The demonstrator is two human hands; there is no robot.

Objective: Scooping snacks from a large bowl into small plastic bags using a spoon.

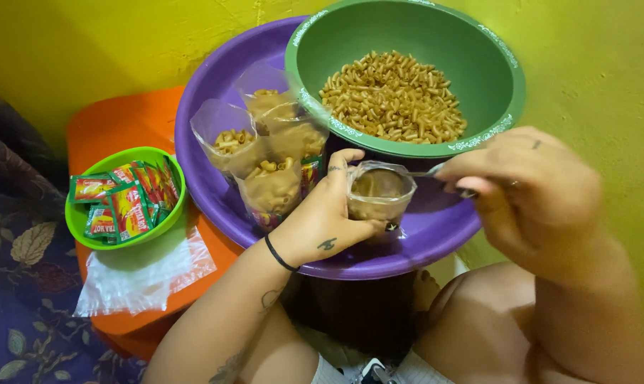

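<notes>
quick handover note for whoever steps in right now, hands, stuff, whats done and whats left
Left hand: grip around a small clear bag, mouth open.
Right hand: grip on a spoon reaching over that bag.
Green bowl of macaroni sits on the purple basin.
Done: three filled bags in the basin.
Left: much macaroni; empty bags and red sachets on the orange surface.

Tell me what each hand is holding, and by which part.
The left hand grips a small clear bag around its side. The right hand holds a metal spoon by its handle, bowl over the bag's mouth.
</notes>
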